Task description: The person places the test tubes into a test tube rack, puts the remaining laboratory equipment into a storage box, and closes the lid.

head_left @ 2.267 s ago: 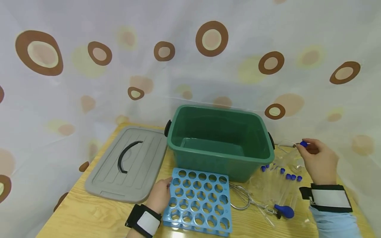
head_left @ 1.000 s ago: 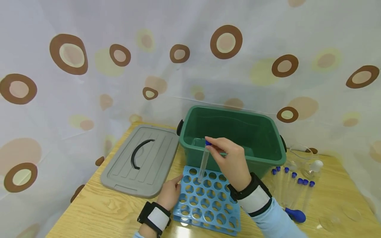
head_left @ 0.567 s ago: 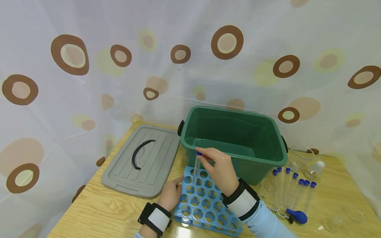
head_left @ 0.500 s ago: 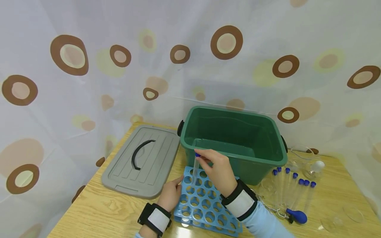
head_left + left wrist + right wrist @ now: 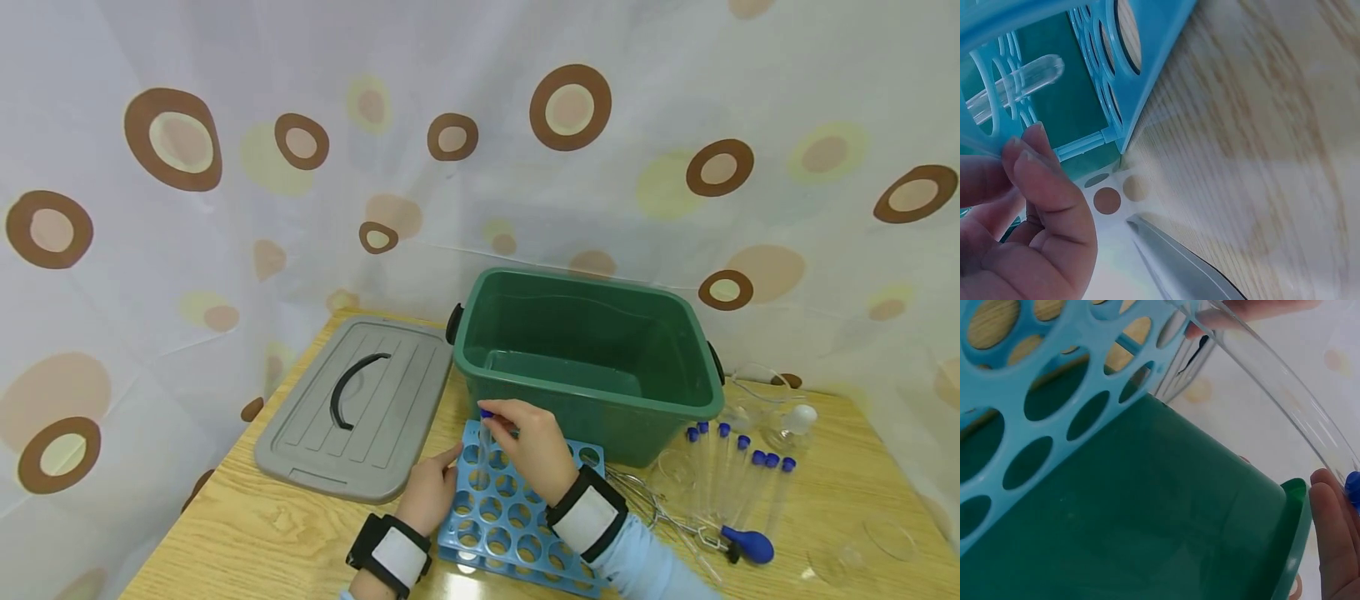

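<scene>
The right hand (image 5: 536,446), fingertips pinched on the blue cap (image 5: 487,413), has lowered the test tube (image 5: 483,454) through the upper tier of the blue test-tube rack (image 5: 512,529), insertion judged partial, while the left hand (image 5: 429,493), fingers curled, grips the rack's left edge.

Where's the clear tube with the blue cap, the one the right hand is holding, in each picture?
Head: just below the middle; the right hand pinches the clear tube by its blue cap.
Left wrist: upper left; its rounded end shows, but the cap doesn't.
Right wrist: upper right; the tube slants down to its cap at the right edge.
Shared landmark: the blue rack is in all three.
</scene>
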A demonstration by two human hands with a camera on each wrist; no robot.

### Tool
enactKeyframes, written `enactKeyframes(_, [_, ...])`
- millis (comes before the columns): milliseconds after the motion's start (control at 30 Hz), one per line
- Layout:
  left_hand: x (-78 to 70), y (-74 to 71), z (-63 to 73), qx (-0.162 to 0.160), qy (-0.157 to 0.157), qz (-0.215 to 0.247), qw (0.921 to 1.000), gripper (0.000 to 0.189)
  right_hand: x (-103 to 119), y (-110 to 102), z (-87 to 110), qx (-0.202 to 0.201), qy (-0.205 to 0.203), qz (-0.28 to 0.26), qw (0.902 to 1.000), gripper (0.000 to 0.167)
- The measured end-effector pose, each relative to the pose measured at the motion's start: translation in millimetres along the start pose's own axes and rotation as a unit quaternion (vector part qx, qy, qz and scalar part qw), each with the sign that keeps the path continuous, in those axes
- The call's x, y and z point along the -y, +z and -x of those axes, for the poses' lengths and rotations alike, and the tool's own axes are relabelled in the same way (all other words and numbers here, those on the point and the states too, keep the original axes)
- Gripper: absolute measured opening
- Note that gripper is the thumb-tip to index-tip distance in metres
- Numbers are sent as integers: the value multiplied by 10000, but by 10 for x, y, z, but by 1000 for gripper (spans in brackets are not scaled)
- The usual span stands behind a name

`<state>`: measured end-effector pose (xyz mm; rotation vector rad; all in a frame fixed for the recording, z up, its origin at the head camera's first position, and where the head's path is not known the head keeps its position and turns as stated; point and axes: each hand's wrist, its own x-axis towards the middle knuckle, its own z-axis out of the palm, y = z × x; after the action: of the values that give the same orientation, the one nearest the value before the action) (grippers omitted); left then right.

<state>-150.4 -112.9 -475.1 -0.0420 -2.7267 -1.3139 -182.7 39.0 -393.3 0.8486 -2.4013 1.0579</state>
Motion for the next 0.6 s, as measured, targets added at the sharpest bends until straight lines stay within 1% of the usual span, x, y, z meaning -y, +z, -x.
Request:
enactKeyframes(167, [0, -4, 4, -18, 40, -47, 10000, 36, -47, 51, 17, 38, 127, 75, 9999, 24])
enactKeyframes(600, [5, 1, 9, 15, 3, -10, 10000, 36, -95, 90, 38, 296, 477, -33, 9984, 24])
